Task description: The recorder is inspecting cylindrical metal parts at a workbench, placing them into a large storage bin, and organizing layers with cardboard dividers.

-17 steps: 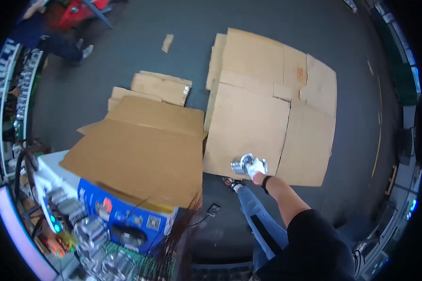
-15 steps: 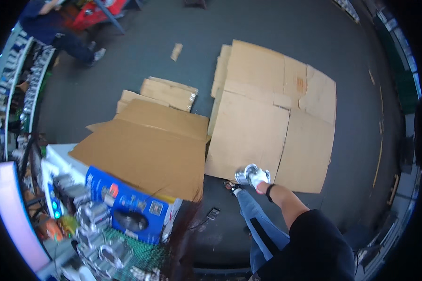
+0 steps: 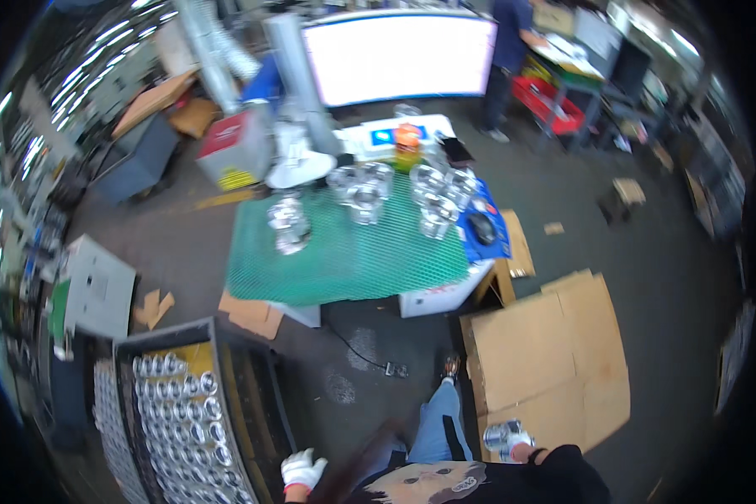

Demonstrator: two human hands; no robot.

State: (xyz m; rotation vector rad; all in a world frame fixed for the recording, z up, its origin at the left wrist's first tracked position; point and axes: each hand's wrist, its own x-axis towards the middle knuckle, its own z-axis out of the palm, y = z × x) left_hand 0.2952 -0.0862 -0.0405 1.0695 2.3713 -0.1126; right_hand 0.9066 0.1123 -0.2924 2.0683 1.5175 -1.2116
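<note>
Down at the lower right, over the near left corner of the flattened cardboard (image 3: 554, 357), we've got the right hand (image 3: 519, 440) with gloved fingers wrapped round a shiny metal part (image 3: 497, 436), and whether that part touches the sheet, I can't tell from above! Over on the other side, the left hand (image 3: 303, 470), gloved too, has its fingers spread and nothing visible in them, just beside the dark bin (image 3: 168, 331) with its rows of shiny parts (image 3: 181, 412).

Now, the handling: bright, rigid-looking metal, I'd call it stiff and moderately weighty for its size, probably slick (those smooth faces could slide against glove fabric), and more likely to scratch or dent than break. Best hold, I'd say, is right round the body, thumb opposite the fingers, clear of any rim.

And the edges! The bin's raised frame stands close by the left hand, while the green-meshed surface (image 3: 336, 273) has its near edge well ahead. Between bin and cardboard runs a strip of dark floor (image 3: 349, 420), the likeliest room for a swing, though a leg (image 3: 433, 420) and a thin cable (image 3: 344, 340) share it
</note>
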